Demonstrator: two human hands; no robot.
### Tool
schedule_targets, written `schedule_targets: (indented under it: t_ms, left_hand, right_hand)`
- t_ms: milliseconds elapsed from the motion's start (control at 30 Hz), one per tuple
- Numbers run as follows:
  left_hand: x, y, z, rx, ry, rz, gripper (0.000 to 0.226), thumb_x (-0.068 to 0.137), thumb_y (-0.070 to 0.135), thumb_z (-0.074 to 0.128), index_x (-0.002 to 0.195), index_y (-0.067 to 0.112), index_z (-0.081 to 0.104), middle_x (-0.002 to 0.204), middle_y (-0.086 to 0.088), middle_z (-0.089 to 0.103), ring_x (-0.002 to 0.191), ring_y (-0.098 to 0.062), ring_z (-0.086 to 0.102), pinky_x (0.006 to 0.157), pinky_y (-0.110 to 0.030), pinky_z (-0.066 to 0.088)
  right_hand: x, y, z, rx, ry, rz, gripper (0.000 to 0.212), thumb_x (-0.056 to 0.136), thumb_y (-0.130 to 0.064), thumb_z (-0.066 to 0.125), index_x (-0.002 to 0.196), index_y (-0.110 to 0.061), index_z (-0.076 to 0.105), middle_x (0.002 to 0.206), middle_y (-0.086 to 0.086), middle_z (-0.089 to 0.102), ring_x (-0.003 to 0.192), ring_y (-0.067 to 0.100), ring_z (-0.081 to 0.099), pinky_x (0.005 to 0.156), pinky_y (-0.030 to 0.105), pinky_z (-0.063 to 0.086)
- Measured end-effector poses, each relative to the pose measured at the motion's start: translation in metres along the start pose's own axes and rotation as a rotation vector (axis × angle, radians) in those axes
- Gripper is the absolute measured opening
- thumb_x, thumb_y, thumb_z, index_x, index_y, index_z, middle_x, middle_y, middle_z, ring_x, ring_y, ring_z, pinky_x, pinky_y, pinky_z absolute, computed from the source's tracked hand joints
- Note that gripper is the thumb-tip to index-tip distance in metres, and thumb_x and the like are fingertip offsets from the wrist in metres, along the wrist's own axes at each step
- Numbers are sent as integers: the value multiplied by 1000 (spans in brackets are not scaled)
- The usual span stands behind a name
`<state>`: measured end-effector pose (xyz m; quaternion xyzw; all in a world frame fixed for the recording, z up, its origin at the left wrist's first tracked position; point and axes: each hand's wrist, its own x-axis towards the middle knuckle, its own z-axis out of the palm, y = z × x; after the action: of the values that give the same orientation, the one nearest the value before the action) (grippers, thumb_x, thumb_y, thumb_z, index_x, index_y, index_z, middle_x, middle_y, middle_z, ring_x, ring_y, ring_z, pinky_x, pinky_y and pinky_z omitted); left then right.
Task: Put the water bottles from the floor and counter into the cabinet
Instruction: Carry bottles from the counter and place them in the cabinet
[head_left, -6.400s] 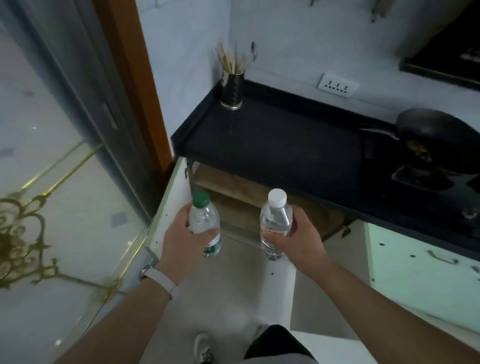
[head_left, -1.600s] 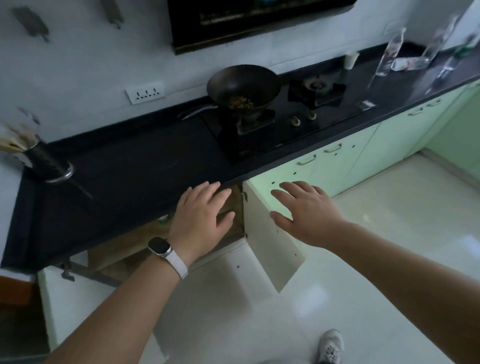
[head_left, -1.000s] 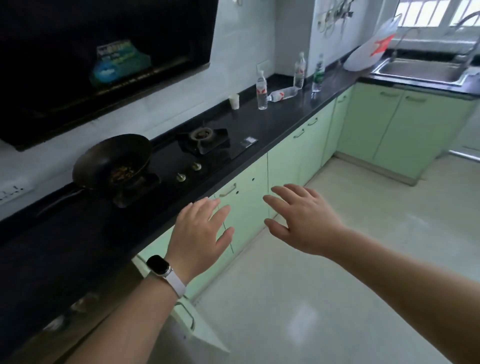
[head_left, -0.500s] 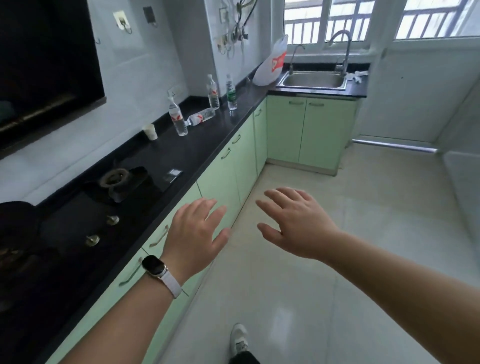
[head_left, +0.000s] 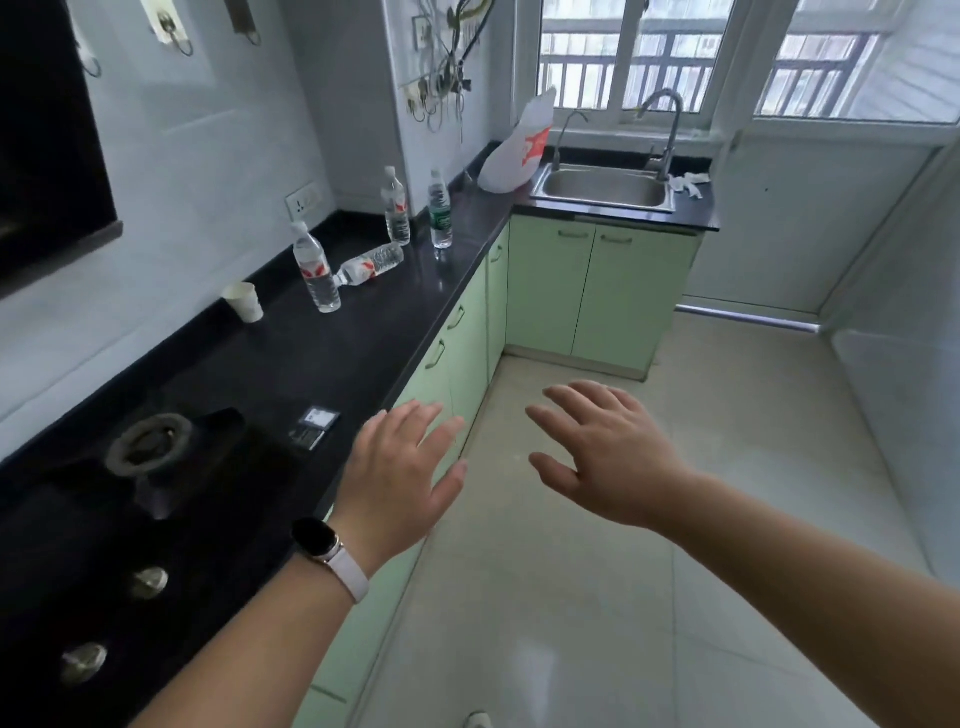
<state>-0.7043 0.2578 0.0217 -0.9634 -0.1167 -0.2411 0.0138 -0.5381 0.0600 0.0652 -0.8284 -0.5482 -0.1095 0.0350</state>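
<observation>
Several water bottles stand far ahead on the black counter (head_left: 363, 358): an upright red-label bottle (head_left: 317, 270), a red-label bottle lying on its side (head_left: 370, 265), another upright red-label bottle (head_left: 397, 208) near the wall, and a green-label bottle (head_left: 439, 212). My left hand (head_left: 397, 478) with a watch on the wrist and my right hand (head_left: 605, 449) are both held out in front of me with fingers spread, holding nothing, well short of the bottles. The open cabinet is out of view behind me.
A paper cup (head_left: 245, 302) sits by the wall. A gas hob burner (head_left: 150, 447) and knobs lie at the near left. Green cabinet doors (head_left: 457, 358) run under the counter. A steel sink (head_left: 605, 187) with a plastic bag (head_left: 519, 148) is in the corner. Pale tiled floor (head_left: 597, 597) stretches ahead.
Both bottles I held have left my hands at the open cabinet. My view turned right along the counter and moved closer to the remaining bottles; both hands stay open.
</observation>
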Motion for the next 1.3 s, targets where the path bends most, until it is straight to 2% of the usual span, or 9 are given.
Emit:
schedule_targets:
  t_ms: [167,533,733,933,1033,1300]
  left_hand:
    - [39,-45,15,-11,-27,-7,48,92,45,48,125,15,66,128,-10,65,123,-34,58,102,-56,46]
    - [109,-95,44,9,-32,-54,47,91,43,52,124,15,68,127,-9,66,122,-34,59,100,-54,49]
    - [171,-111,76,70,-45,-113,47,91,44,50,122,15,70,126,-9,67,121,-34,60,99,-51,49]
    - [259,-111,106,106,-73,-170,50,92,46,47,124,15,69,128,-9,67,123,-33,59,100,-50,48]
    - [299,-111,119,129,-65,-205,51,93,46,47,126,14,68,130,-9,66,125,-33,58,101,-50,47]
    - [339,-131,144,196,-87,-318,50,93,45,48,127,14,67,130,-9,66,125,-32,58,100,-48,46]
  right_hand:
    - [51,2,9,0,26,29,55,90,-58,42,130,-23,58,129,5,60,122,30,53,100,42,43]
    - [146,40,34,57,13,15,58,92,-59,36,132,-23,57,132,5,60,124,30,52,100,44,43]
    - [208,92,64,111,-31,-30,61,92,-61,31,136,-25,52,138,4,55,129,29,47,105,45,39]
    - [275,172,79,135,6,-70,56,92,-59,38,131,-23,57,132,4,59,123,29,52,102,43,42]
    - [307,210,86,143,-2,-105,58,93,-60,36,135,-24,54,136,4,57,126,29,49,104,43,39]
    - [373,253,106,200,-26,-177,58,93,-59,36,136,-24,54,135,2,57,125,28,50,102,43,41]
